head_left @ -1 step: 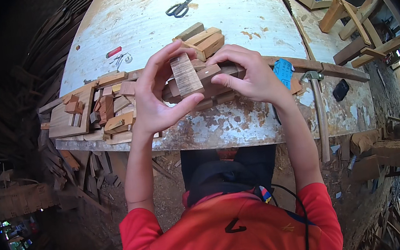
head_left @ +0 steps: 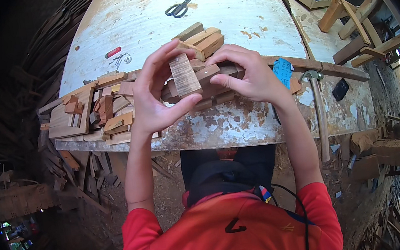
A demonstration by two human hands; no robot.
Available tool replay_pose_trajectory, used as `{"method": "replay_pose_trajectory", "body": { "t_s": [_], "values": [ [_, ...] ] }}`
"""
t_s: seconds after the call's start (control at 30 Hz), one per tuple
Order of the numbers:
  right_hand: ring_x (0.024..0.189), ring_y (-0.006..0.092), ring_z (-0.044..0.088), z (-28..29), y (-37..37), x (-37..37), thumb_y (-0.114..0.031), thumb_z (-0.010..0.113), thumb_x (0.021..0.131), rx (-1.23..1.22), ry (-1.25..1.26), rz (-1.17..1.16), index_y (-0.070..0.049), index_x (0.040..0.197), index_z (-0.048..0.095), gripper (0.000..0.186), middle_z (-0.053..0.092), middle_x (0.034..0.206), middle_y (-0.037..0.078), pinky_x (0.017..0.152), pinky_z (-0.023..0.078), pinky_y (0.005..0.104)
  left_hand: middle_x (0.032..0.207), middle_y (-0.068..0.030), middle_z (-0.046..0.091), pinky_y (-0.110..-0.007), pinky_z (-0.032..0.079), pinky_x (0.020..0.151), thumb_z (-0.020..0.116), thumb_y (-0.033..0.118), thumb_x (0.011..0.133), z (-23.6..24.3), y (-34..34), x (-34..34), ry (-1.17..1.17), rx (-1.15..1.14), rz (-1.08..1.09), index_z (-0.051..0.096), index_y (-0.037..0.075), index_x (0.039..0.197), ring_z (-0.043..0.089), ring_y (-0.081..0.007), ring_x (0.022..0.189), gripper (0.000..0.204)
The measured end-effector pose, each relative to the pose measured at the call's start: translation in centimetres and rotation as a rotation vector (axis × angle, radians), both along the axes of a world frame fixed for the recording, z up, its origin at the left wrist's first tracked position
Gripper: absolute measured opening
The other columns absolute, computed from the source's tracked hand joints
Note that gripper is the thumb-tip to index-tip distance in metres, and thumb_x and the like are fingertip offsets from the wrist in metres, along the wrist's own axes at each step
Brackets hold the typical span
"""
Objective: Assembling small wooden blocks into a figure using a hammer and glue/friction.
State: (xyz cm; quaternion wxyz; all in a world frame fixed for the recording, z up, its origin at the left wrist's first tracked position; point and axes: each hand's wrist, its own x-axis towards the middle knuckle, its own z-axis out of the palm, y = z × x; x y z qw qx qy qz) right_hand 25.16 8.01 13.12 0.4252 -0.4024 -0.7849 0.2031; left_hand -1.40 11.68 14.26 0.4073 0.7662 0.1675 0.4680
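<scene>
Between the thumb and fingers of my left hand (head_left: 155, 95) is a rectangular wooden block (head_left: 185, 75) with dark streaked grain. My right hand (head_left: 246, 74) grips a darker brown wooden piece (head_left: 211, 79), its thumb along the near side and its fingers over the top. The block lies across the left end of that piece; whether the two are joined I cannot tell. More wood shows just beneath, partly hidden by my hands. Beyond them, several short wooden blocks (head_left: 211, 44) lie together on the white worktable (head_left: 241, 3).
Scissors (head_left: 181, 7) and a small red-handled item (head_left: 113, 52) lie farther back. Wood offcuts (head_left: 106, 109) crowd the left side. On the right are a blue sandpaper piece (head_left: 283, 73), a hammer (head_left: 319, 112) and a black object (head_left: 340, 89). A wooden frame (head_left: 365, 24) stands past the right edge.
</scene>
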Motion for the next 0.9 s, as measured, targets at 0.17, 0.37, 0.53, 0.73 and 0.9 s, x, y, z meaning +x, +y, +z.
{"method": "replay_pose_trajectory", "body": {
  "t_s": [0.17, 0.37, 0.53, 0.73, 0.9],
  "values": [
    [0.104, 0.0245, 0.074, -0.4, 0.0, 0.1, -0.018, 0.088, 0.091, 0.003, -0.002, -0.035, -0.001, 0.115, 0.076, 0.032, 0.077, 0.111, 0.011, 0.093, 0.057, 0.0361, 0.142, -0.0186, 0.071, -0.041, 0.054, 0.118, 0.100, 0.013, 0.075, -0.3, -0.3, 0.5, -0.007, -0.028, 0.031, 0.041, 0.003, 0.167, 0.069, -0.0270, 0.134, 0.110],
    [0.106, 0.0247, 0.074, -0.8, 0.1, 0.0, -0.018, 0.089, 0.091, 0.065, 0.002, -0.036, -0.002, 0.114, 0.077, 0.031, 0.078, 0.113, 0.011, 0.094, 0.058, 0.0362, 0.118, -0.0117, 0.082, -0.037, 0.057, 0.107, 0.099, 0.011, 0.078, -0.5, -0.2, 0.6, 0.140, -0.033, 0.247, 0.048, 0.003, 0.164, 0.077, -0.0188, 0.114, 0.100],
    [0.106, 0.0250, 0.074, -0.7, -0.1, -0.2, -0.017, 0.089, 0.091, 0.048, -0.003, -0.041, -0.002, 0.115, 0.078, 0.030, 0.078, 0.113, 0.011, 0.094, 0.057, 0.0363, 0.118, -0.0107, 0.082, -0.036, 0.059, 0.103, 0.099, 0.012, 0.078, -0.2, -0.3, 0.6, 0.218, -0.020, 0.241, 0.064, 0.001, 0.149, 0.077, -0.0182, 0.111, 0.080],
    [0.105, 0.0253, 0.074, -1.0, -0.1, 0.2, -0.017, 0.089, 0.091, 0.068, 0.009, -0.035, -0.003, 0.119, 0.078, 0.033, 0.078, 0.112, 0.011, 0.094, 0.058, 0.0363, 0.117, -0.0091, 0.082, -0.035, 0.060, 0.100, 0.098, 0.013, 0.079, -0.3, -0.5, 1.1, 0.262, -0.034, 0.274, 0.075, 0.000, 0.127, 0.077, -0.0175, 0.108, 0.055],
    [0.104, 0.0258, 0.074, -1.0, -0.2, 0.2, -0.018, 0.091, 0.089, 0.117, -0.009, -0.050, -0.004, 0.123, 0.079, 0.038, 0.078, 0.114, 0.011, 0.093, 0.058, 0.0370, 0.114, -0.0071, 0.083, -0.034, 0.060, 0.101, 0.100, 0.015, 0.077, -0.5, -0.7, 1.1, 0.222, -0.099, 0.274, 0.077, 0.003, 0.125, 0.079, -0.0168, 0.107, 0.054]
  ]
}}
